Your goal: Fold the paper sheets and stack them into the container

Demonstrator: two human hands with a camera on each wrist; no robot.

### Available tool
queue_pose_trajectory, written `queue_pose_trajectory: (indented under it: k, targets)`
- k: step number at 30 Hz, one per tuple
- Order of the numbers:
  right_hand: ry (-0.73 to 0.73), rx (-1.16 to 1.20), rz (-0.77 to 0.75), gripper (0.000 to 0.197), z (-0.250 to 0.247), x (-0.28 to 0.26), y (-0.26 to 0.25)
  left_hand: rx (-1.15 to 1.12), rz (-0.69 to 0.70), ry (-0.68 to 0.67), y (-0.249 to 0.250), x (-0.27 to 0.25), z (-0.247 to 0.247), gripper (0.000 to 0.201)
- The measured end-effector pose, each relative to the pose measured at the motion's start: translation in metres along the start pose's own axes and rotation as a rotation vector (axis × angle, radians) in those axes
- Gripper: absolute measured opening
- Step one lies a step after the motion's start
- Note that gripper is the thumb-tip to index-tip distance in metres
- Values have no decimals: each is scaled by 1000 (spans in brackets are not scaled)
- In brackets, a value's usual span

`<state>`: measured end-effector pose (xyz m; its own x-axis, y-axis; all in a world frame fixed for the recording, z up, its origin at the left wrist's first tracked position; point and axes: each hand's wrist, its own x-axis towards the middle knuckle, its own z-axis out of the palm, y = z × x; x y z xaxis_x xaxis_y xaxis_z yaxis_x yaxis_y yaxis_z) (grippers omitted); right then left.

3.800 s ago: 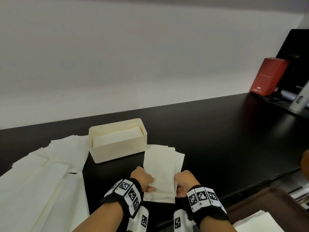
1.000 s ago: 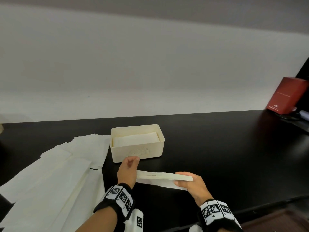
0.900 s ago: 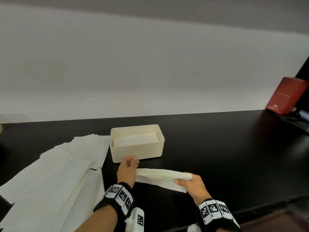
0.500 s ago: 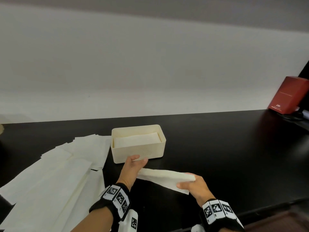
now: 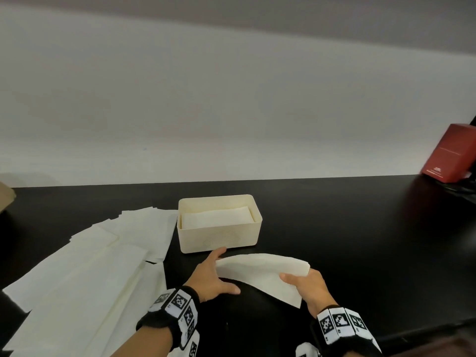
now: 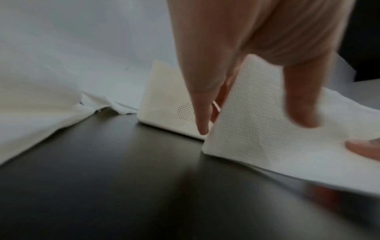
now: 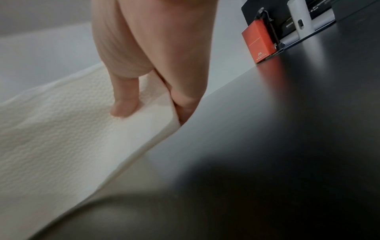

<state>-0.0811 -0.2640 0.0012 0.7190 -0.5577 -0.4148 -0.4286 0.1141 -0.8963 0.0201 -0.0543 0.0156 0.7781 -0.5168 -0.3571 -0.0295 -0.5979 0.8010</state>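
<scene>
A cream container stands on the black table with folded paper stacked inside. Just in front of it I hold one folded paper sheet off the table, arched between both hands. My left hand holds the sheet's left end, with its fingers behind and its thumb on the near face. My right hand pinches the right end. Its thumb lies on top and its fingers underneath. The sheet's embossed face fills the right wrist view.
A spread pile of unfolded sheets covers the table to the left, reaching the container's left side. A red box stands far right by dark equipment. Bare black tabletop lies right of the container.
The sheet lay flat under both hands 3.8 s ago. Since then it has been lifted and turned lengthwise, its broad face tilted up and bowed. My left hand has moved closer to the container.
</scene>
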Motion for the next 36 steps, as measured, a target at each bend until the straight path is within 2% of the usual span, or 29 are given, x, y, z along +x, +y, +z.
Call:
queue_pose_trajectory:
  k: [2,5,8,11,14,19,22,26,30,32,36]
  targets:
    - [-4,7,-9,20,4,2,-10,-16,35,121,-1,3,-4,77]
    - [-41,8,-56,26,16,8,-36,-269,58,287,4,11,-20,49]
    - [-53,-80,-175,36,34,18,-70,-355,59,438,19,25,-47,48]
    - [-15,-186,-323,35,56,34,-105,-266,75,589,35,41,-76,47]
    - [29,-261,-405,39,80,50,-129,-162,61,653,45,58,-99,44]
    - [33,-441,-453,57,112,74,-136,389,-97,633,43,84,-113,48]
    - [15,-621,-478,66,124,87,-128,745,-134,580,34,96,-109,51]
    - [22,-788,-441,62,130,99,-118,1025,-127,545,21,107,-104,44]
    - [45,-999,-368,39,132,107,-118,1235,-164,430,17,114,-102,28]
    - [47,-1104,-358,29,135,108,-120,1257,-186,403,18,116,-102,29]
    - [73,-1175,-332,26,141,108,-121,1225,-142,386,18,107,-105,37]
